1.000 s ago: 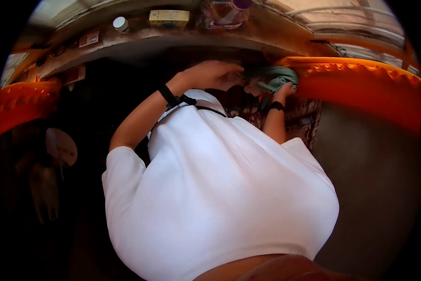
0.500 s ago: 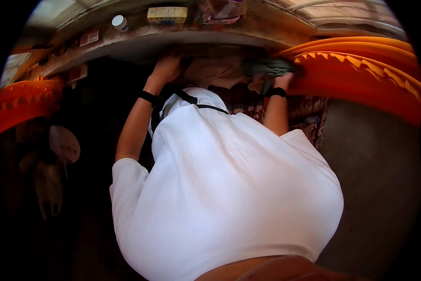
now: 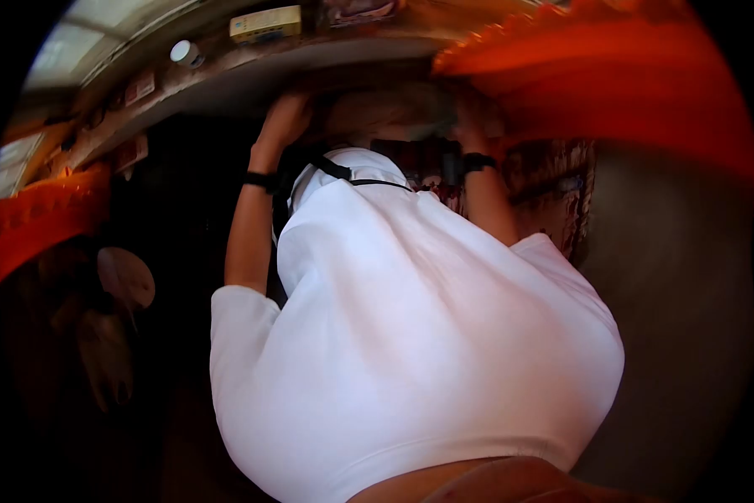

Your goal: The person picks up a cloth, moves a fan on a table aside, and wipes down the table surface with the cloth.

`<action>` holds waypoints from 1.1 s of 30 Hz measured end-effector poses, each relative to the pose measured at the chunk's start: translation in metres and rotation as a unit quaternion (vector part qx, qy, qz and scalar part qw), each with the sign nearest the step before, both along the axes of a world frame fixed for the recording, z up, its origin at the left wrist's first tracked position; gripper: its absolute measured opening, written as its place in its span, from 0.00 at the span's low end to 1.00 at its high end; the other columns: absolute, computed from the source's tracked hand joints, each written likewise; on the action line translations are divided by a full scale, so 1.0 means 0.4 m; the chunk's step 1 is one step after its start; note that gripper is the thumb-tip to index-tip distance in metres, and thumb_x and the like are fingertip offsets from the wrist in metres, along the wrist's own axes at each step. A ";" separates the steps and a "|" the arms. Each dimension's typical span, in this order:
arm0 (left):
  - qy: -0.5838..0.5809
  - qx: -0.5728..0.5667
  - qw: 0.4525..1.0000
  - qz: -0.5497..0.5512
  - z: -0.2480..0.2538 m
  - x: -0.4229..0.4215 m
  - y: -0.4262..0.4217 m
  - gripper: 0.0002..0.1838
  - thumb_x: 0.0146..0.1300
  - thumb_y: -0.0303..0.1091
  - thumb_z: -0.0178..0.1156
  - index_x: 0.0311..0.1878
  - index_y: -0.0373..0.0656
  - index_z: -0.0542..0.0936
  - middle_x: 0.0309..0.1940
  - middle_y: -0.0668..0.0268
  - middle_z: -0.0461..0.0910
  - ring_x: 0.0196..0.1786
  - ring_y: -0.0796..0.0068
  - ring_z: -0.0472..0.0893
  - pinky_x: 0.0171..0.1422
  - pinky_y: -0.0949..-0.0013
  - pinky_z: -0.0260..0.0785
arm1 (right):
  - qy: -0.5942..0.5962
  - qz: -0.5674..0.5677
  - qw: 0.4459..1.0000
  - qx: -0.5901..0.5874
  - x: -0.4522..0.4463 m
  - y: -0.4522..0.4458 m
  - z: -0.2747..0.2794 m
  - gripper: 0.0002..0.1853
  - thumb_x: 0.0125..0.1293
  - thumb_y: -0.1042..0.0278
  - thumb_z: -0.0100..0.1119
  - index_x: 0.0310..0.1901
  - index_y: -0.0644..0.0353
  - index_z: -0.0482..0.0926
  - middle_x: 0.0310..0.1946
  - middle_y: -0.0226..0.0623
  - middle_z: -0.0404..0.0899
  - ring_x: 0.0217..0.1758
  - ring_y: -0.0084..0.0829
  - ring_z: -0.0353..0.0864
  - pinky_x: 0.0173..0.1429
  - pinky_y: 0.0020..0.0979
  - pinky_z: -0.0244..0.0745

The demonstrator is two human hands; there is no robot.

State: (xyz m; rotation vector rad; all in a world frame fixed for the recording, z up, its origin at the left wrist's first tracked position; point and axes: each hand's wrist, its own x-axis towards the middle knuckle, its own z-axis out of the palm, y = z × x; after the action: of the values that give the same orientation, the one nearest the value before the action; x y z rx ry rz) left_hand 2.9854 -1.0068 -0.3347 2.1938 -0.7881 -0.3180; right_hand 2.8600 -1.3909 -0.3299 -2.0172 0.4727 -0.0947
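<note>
At the upper left of centre, my left hand [image 3: 288, 117] reaches to a dim, pale pinkish cloth [image 3: 373, 109] under the ledge; its fingers are dark and smeared. My right hand [image 3: 473, 119] is at the cloth's right side, below the orange ruffled fabric [image 3: 595, 80]. Motion blurs its fingers, and whether it holds anything cannot be made out. A faint greenish patch shows just left of it. Both wrists wear black bands. Below my hands, my white shirt [image 3: 444, 335] fills the middle of the view.
On the ledge [image 3: 226, 74] stand a white-lidded container [image 3: 186, 54], a yellow box [image 3: 265, 24] and a partly cut-off package [image 3: 360, 10]. More orange fabric [image 3: 50, 210] hangs at the left, above a round pale fan-like object [image 3: 126, 277]. A patterned dark red textile [image 3: 553, 189] lies right of centre.
My left hand has moved left from the middle to the cloth's left side. My right hand has shifted slightly left and up. The green cloth is no longer clearly visible, and the orange fabric reaches further left.
</note>
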 end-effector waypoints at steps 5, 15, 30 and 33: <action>0.301 -0.060 0.952 0.004 0.131 -0.060 0.002 0.26 0.62 0.26 0.58 0.65 0.42 0.72 0.55 0.52 0.80 0.55 0.54 0.81 0.61 0.58 0.72 | 0.066 0.227 0.951 0.200 0.103 0.296 0.172 0.18 0.71 0.56 0.60 0.55 0.56 0.75 0.51 0.30 0.78 0.56 0.27 0.74 0.61 0.30 0.68; 0.140 -0.141 0.964 0.178 0.002 -0.028 -0.023 0.27 0.54 0.19 0.55 0.61 0.38 0.75 0.55 0.45 0.79 0.61 0.45 0.78 0.62 0.59 0.71 | 0.005 0.228 0.974 0.013 0.148 0.388 0.155 0.21 0.66 0.62 0.62 0.59 0.55 0.74 0.53 0.46 0.79 0.54 0.42 0.79 0.58 0.36 0.73; -0.117 0.081 0.975 0.173 -0.021 -0.160 -0.002 0.38 0.51 0.34 0.63 0.70 0.44 0.67 0.56 0.43 0.77 0.61 0.44 0.73 0.69 0.47 0.62 | 0.073 0.309 0.930 -0.186 0.156 0.370 0.095 0.24 0.64 0.60 0.59 0.57 0.68 0.77 0.55 0.59 0.77 0.58 0.57 0.76 0.62 0.47 0.72; -0.089 0.089 0.991 0.054 0.010 -0.100 -0.027 0.37 0.54 0.33 0.61 0.71 0.48 0.67 0.59 0.45 0.75 0.62 0.45 0.74 0.70 0.47 0.62 | 0.058 0.257 0.929 -0.262 0.179 0.256 0.065 0.25 0.64 0.59 0.59 0.57 0.69 0.77 0.55 0.60 0.77 0.59 0.56 0.76 0.63 0.47 0.72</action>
State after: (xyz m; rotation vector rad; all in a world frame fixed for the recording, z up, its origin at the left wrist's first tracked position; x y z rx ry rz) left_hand 2.9452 -1.0175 -0.3306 2.4494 -0.7578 -0.1442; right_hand 2.9318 -1.2885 -0.3040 -2.6205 -0.0370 0.2476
